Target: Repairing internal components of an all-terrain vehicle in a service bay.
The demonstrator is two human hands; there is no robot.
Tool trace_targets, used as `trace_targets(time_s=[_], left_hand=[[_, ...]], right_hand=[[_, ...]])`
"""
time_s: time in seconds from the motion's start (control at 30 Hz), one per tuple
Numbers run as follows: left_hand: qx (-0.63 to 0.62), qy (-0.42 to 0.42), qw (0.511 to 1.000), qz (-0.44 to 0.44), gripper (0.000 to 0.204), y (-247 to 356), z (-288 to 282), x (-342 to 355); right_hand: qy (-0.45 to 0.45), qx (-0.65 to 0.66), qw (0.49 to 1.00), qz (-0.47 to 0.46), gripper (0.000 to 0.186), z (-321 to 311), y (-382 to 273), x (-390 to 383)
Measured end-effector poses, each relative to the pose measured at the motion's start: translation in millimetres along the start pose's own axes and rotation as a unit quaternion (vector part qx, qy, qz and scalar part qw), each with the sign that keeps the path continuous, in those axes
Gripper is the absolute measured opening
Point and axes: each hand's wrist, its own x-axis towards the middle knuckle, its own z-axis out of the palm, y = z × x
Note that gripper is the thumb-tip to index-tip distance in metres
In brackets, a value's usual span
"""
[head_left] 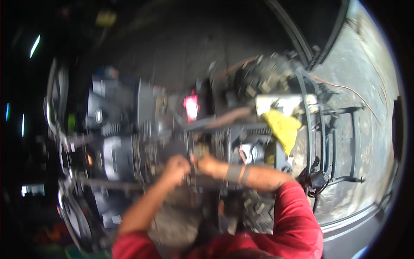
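Observation:
Over the middle of a partly stripped quad bike, my left hand (pixel 176 168) and my right hand (pixel 208 165) come close together. Fingers on both hands look curled in, and motion blur hides whatever is between them. Below them lie the bike's bare frame and mechanical parts (pixel 161 149), too smeared to tell apart. A dark band circles my right wrist. Just beyond the hands, a bright red-pink light or lit thing (pixel 191 107) shows among the parts.
A yellow cloth (pixel 283 129) hangs over a pale box (pixel 280 102) on the right. Knobbly tyres (pixel 267 75) stand at the far and near sides. Metal rack bars (pixel 332 142) stick out to the right. Dark body panels (pixel 114 108) fill the left. An orange cord (pixel 351 90) crosses the floor.

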Motion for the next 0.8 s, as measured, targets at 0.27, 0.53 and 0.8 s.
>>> trace_targets(time_s=[0.27,0.53,0.8], left_hand=[[-0.560,0.019,0.819,-0.128,0.009,-33.3,24.5,-24.3],[-0.225,0.003,0.974,0.014,0.006,27.5,-9.2,-51.5],[0.162,0.004,0.974,0.162,0.006,19.7,-19.7,-22.6]], right_hand=[[0.002,-0.110,0.981,0.160,0.058,3.9,-29.1,-21.7],[-0.023,-0.016,0.996,0.084,0.052,1.6,-14.1,0.6],[-0.019,-0.148,0.964,0.219,0.062,-1.2,-96.7,-28.2]])
